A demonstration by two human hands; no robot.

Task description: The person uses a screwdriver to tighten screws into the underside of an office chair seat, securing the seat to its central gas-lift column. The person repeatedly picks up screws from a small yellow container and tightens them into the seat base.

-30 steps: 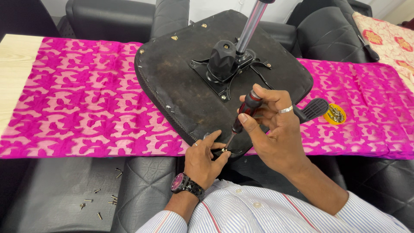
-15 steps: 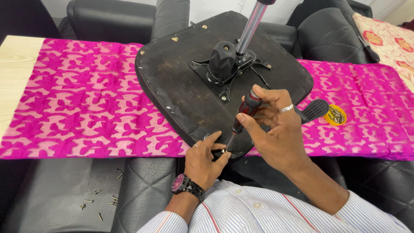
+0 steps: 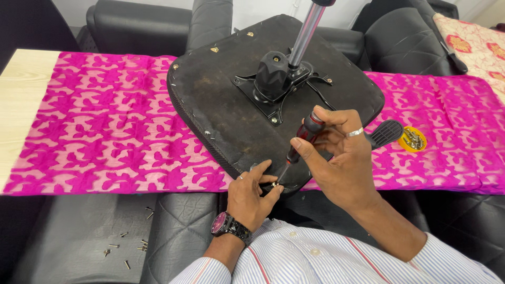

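I'm watching my left hand (image 3: 252, 190) pinching what looks like a small screw under the screwdriver (image 3: 300, 147) my right hand (image 3: 336, 152) is wrapping, risking a slip off the seat base (image 3: 221, 105) edge.

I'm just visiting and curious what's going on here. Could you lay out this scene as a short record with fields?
Surface: table covered by a pink patterned cloth
Main object: black chair seat lying upside down, metal post sticking up
Right hand: grips a screwdriver, tip at the seat's near edge
Left hand: fingertips pinched at the screwdriver tip
Loose parts: screws on a black cushion
Also: small yellow container of screws on the cloth
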